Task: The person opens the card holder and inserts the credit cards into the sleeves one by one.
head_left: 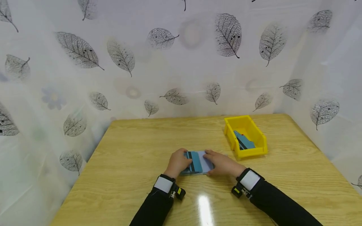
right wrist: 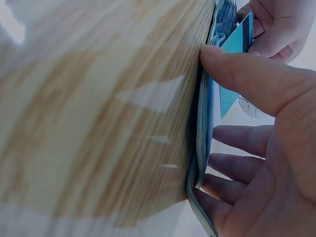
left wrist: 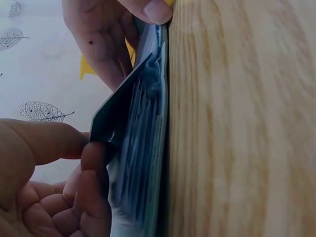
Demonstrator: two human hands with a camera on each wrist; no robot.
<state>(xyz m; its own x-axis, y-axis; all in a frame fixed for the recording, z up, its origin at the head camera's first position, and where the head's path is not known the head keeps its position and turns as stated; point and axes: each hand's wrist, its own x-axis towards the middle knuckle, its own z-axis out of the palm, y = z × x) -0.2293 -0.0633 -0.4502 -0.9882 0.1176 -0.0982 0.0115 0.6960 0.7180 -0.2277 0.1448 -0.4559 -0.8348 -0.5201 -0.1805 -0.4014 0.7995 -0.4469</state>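
A blue card holder (head_left: pixel 208 164) lies open on the table between the two hands. My left hand (head_left: pixel 177 162) pinches a stiff blue card with a black stripe (head_left: pixel 196 162) between thumb and fingers. In the left wrist view this card (left wrist: pixel 112 109) slants up from the holder, beside several pleated inner sleeves (left wrist: pixel 136 148). My right hand (head_left: pixel 223 164) holds the right end of the holder, thumb at the near edge and fingers at the far one. The right wrist view shows the thumb on the holder's edge (right wrist: pixel 201 118) and the fingertips against its inner side.
A yellow bin (head_left: pixel 252 152) stands at the back right, beyond the right hand. Inside lie blue pieces with a black stripe (head_left: pixel 245 142). The wooden table (head_left: pixel 135 147) meets a leaf-printed curtain (head_left: pixel 175 69) at the back and sides.
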